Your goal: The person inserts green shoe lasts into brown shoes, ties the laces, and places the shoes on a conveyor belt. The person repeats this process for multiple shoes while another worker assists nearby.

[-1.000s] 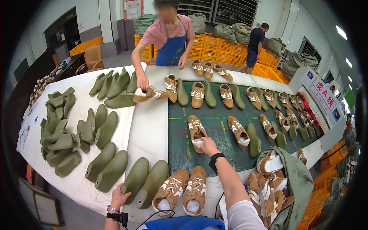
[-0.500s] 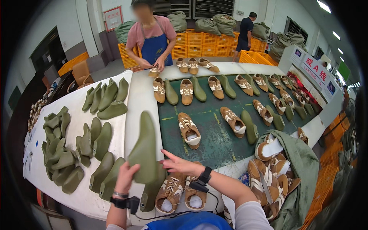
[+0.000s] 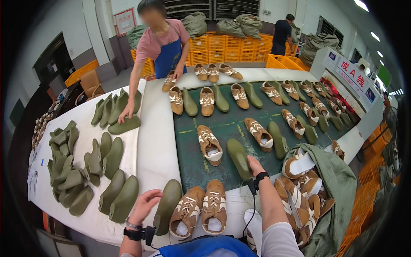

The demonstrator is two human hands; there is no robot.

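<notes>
My right hand grips the heel end of a green shoe last over the green belt, toe pointing away from me. Left of that last, a brown-and-white sneaker stands on the belt. My left hand holds nothing, its fingers apart, close beside another green last on the white table edge. Right of that one, a pair of brown sneakers, the left one and the right one, stands with white stuffing in the openings and laces tied.
Several lasts lie on the white cloth-covered table. Sneakers and lasts stand in rows on the green belt. A green sack of loose sneakers sits at right. Across the table, a co-worker in a blue apron touches a last and a sneaker.
The last my left hand held up is now in my right hand, lower and farther right, over the belt. My left hand has let go. The co-worker has reached out to the lasts.
</notes>
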